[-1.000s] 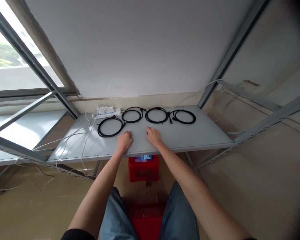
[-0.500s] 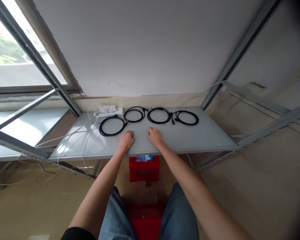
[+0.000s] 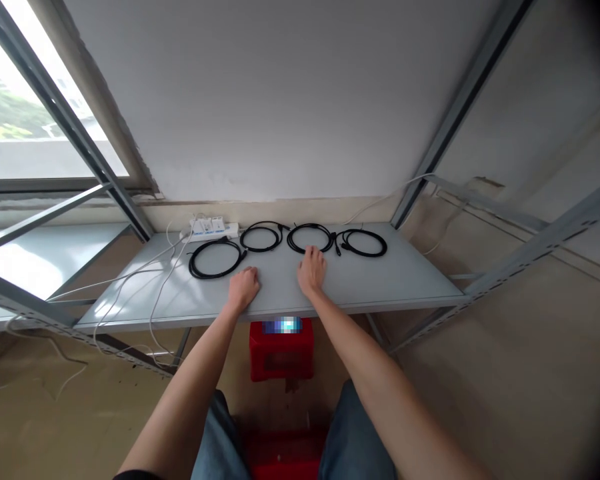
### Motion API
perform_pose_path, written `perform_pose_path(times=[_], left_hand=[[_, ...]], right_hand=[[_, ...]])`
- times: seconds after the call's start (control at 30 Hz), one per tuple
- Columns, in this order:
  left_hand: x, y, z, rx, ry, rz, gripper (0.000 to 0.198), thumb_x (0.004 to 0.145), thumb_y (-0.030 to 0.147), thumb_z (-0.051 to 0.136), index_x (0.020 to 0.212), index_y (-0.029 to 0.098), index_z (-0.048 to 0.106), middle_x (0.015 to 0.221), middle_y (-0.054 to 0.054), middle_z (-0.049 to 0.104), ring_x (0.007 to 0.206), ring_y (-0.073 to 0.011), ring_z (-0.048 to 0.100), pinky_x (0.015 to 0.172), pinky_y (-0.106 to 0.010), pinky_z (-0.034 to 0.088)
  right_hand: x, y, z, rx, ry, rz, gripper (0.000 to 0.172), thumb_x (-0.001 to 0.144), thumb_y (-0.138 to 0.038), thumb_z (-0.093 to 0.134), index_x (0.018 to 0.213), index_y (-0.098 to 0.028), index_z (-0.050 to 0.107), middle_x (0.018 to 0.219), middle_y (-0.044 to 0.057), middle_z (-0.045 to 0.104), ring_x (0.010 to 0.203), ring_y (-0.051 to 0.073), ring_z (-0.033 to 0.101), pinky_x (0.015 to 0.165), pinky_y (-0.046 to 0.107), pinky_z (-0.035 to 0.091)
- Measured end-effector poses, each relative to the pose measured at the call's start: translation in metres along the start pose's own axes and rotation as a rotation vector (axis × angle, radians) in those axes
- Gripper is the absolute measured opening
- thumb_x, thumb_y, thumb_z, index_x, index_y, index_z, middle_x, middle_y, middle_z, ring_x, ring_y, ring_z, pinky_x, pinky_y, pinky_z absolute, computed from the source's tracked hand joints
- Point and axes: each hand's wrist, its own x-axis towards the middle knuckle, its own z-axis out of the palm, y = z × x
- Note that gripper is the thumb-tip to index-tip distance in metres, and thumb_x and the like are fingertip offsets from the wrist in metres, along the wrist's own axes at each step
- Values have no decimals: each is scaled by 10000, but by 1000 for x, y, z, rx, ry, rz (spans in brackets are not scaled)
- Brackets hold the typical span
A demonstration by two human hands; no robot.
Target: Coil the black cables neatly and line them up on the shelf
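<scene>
The curled left hand rests empty on the grey metal shelf, near a coiled black cable. The spread right hand lies empty just below another black coil.

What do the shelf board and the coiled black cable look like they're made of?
The shelf board looks like powder-coated sheet steel: smooth, matte pale grey, with a thin front edge, though painted board is possible. The coiled black cable seems rubber or PVC, given its soft curves and dull sheen.

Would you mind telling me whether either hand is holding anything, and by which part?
Nothing is held: the left hand and right hand lie empty on the grey metal shelf.
</scene>
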Motion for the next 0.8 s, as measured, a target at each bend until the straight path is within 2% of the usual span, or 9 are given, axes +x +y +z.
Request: perform_pose_path(times=[0.07,0.13,0.23,0.3,0.43,0.57,0.7,0.8], left_hand=[[0,-1,2,-3,19,13,282,973,153,433,1017,207,706,1089,-109,743,972,-258,695,765,-337,426],[1,-2,4,-5,30,17,279,969,152,436,1008,209,707,1083,-104,745,963,-255,695,756,-335,422],[2,-3,6,-13,32,6,269,968,157,447,999,210,709,1075,-103,747,963,-253,697,751,-330,420],[2,-3,6,-21,34,5,265,966,151,451,990,211,708,1066,-102,748,966,-254,698,750,-327,419],[3,-4,6,-36,34,16,259,943,132,461,965,217,705,1039,-95,748,955,-257,695,739,-331,412],[4,-4,6,-40,30,25,256,919,119,465,945,214,701,1023,-95,746,920,-255,691,723,-336,399],[4,-3,5,-36,16,26,267,919,114,462,940,213,709,1025,-102,746,928,-257,690,735,-336,400],[4,-3,4,-38,15,24,267,914,113,467,952,214,711,1032,-102,748,932,-258,689,736,-335,400]], right_hand=[[4,7,8,59,34,107,544,951,-101,462,1494,-141,458,1558,221,490,1430,341,423,1108,491,385],[8,13,16,87,22,141,611,944,-107,461,1551,-172,417,1630,198,425,1491,346,358,1124,512,367],[16,18,27,66,-5,108,647,955,-113,457,1592,-202,396,1681,168,373,1534,363,303,1158,549,324],[21,19,31,36,-29,50,633,960,-84,428,1585,-191,419,1667,169,398,1543,361,296,1188,560,285],[35,22,34,-36,-74,-26,484,950,-32,400,1383,-109,602,1416,236,606,1447,357,413,1204,545,262],[45,20,34,-113,-79,-85,344,906,7,459,1147,-100,680,1194,227,662,1231,340,550,1157,497,331],[48,13,33,-159,-109,-136,340,919,36,432,1148,-85,652,1156,235,686,1135,332,610,1017,446,438],[47,11,30,-129,-119,-172,306,952,23,442,1175,-96,614,1087,215,724,1052,312,656,951,416,450]])
